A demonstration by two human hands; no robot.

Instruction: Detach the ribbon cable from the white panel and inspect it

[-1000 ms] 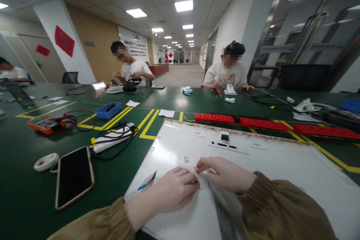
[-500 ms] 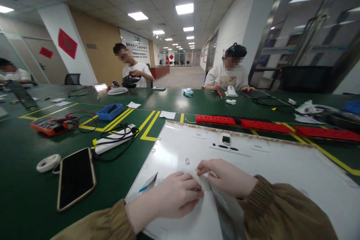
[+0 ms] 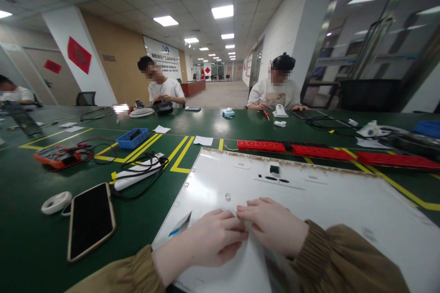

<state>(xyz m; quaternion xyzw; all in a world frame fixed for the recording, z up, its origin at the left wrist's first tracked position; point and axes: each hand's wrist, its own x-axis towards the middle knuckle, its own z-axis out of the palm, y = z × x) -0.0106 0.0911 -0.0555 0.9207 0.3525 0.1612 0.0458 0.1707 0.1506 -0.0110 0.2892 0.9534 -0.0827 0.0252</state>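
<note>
Two hands | left hand (image 3: 209, 238) and right hand (image 3: 273, 224) fingertips touching (grip unclear) | on white panel (image 3: 326, 197)

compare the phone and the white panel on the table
The phone is small, dark and glossy with a pale rim; the white panel is far bigger, matte, with slots near its far edge. Both hands rest on the panel; none touches the phone. Both lie flat on the green table.

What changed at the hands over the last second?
The right hand slid slightly toward the left hand, so the fingertips now meet and cover the small pale strip seen between them before. Both hands stay on the white panel. The phone and tape roll have not moved.
</note>
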